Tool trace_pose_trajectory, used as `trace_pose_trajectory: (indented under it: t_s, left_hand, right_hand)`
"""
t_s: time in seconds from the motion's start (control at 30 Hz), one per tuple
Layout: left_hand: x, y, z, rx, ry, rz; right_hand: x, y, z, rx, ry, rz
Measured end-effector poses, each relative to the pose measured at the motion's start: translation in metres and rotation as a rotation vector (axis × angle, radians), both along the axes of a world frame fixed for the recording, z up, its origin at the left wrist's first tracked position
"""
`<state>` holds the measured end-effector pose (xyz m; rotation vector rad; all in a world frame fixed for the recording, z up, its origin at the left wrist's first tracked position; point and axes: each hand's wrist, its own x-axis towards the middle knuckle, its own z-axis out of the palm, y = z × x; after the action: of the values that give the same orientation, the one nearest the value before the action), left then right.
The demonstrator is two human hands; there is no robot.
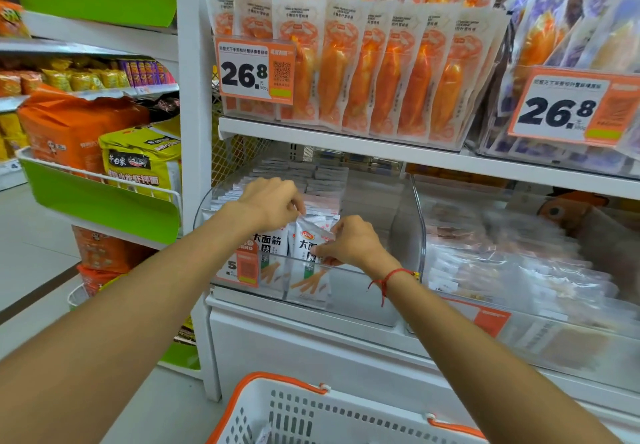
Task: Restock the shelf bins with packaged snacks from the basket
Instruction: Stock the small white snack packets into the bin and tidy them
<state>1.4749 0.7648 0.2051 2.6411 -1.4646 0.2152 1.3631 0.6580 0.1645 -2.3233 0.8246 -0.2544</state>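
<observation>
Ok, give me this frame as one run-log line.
stage: placing | left hand: grips white snack packet top | right hand: pinches same packet | bin: clear bin, front row | basket: below

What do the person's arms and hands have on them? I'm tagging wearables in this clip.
Both forearms are bare, with no sleeves in view. The right wrist carries a thin red string bracelet with a loose tail and a small yellow bead. The left hand and right hand show no gloves, rings or watch.
</observation>
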Motion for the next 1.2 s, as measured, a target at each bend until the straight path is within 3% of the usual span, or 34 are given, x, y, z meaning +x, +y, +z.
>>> trace_pose_trajectory:
  t_s: [0.13,0.23,0.3,0.4,0.5,0.67,0.83,1.03,1.2]
  left_hand:
    - [0.0,0.004,0.001,0.008,0.086,-0.01]
    - [-0.006,0.007,0.005,-0.023,-0.113,0.006]
    - [-0.009,0.008,0.006,0.094,-0.248,0.032]
    - [-0.011,0.008,0.007,0.197,-0.217,-0.001]
    - [-0.015,0.005,0.005,0.18,-0.129,-0.042]
    - [-0.012,0.006,-0.006,0.096,-0.217,0.016]
    - [-0.015,0.003,-0.025,-0.049,-0.122,0.09]
    - [-0.031,0.012,-0.022,-0.04,-0.103,0.136]
    - [-0.055,0.039,-0.008,-0.149,-0.11,0.143]
  right_hand:
    - [0.01,0.001,-0.002,0.032,-0.019,-0.02]
    - [0.014,-0.002,-0.007,0.115,-0.048,-0.003]
    - [0.01,-0.004,-0.008,0.246,-0.073,0.004]
    - [0.001,-0.013,-0.007,0.388,-0.04,-0.001]
    - [-0.002,-0.023,-0.012,0.356,-0.03,-0.024]
    - [0.006,-0.013,-0.015,0.304,-0.097,-0.034]
    - [0.016,-0.009,-0.012,0.143,0.008,-0.03]
    - [-0.007,0.0,-0.01,0.11,-0.011,0.013]
    - [-0.039,0.011,0.003,-0.002,-0.064,0.021]
